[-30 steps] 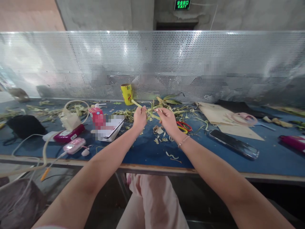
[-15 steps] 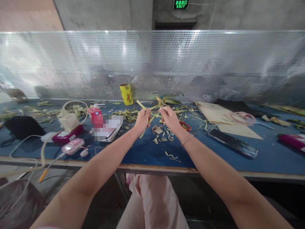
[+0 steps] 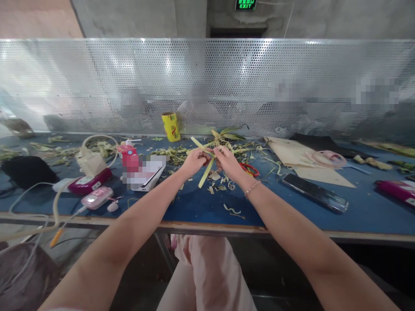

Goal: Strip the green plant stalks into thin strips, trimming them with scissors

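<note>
My left hand (image 3: pixel 193 160) and my right hand (image 3: pixel 228 160) are held together above the blue table (image 3: pixel 201 203), both pinched on thin green leaf strips (image 3: pixel 205 169). One strip juts up and left past my left hand, another hangs down between the hands. Below them lie small leaf scraps (image 3: pixel 220 186). A pile of cut leaves (image 3: pixel 227 140) sits just behind the hands. A thin bracelet is on my right wrist.
Red-handled scissors (image 3: pixel 250 169) lie right of my hands, a black phone (image 3: pixel 314 192) further right, cardboard sheets (image 3: pixel 292 157) behind it. On the left are a white device (image 3: pixel 149 172), a red carton (image 3: pixel 130 157), pink gadgets (image 3: pixel 97 197) and cables. A yellow roll (image 3: pixel 171 126) stands by the perforated metal screen (image 3: pixel 207 86).
My hands have drawn closer together and slightly lower, and the strip between them has swung to hang downward.
</note>
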{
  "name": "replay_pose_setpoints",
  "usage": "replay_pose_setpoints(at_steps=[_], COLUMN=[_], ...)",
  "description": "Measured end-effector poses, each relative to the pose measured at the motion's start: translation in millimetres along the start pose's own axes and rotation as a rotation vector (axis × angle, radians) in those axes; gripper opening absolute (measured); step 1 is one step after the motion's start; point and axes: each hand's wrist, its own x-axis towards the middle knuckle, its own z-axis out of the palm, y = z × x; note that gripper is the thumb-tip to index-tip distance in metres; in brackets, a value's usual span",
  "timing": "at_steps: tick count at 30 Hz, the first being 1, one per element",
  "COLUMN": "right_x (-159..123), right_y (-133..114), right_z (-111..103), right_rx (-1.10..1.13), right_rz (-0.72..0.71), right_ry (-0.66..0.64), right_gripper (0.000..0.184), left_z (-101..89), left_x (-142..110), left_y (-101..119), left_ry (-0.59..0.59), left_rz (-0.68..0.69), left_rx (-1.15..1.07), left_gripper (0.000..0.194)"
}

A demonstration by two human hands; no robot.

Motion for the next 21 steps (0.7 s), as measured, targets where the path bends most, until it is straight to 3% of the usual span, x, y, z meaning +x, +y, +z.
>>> replay_pose_setpoints(at_steps=[3, 8, 11, 15, 21], right_x=[-4, -7, -7, -7, -9], right_y=[-7, -18, -18, -15, -15], right_z=[2, 4, 4, 3, 1], right_rx=[0.192, 0.331, 0.344, 0.326, 0.257], right_rz=[0.148, 0.211, 0.266, 0.253, 0.216], right_ry=[0.003, 0.024, 0.051, 0.034, -0.074], right_gripper=[0.038, 0.033, 0.032, 0.036, 0.032], left_z=[-4.8, -10.4, -11.8, -11.2, -10.3], left_x=[2, 4, 4, 2, -4], left_y=[-8, -15, -11, -6, -2], left_ry=[-0.029, 0.036, 0.053, 0.015, 0.058], left_rz=[0.168, 0.481, 0.593, 0.57, 0.384], left_rx=[0.236, 0.598, 0.691, 0.68, 0.587], left_gripper=[0.038, 0.024, 0.016, 0.012, 0.01])
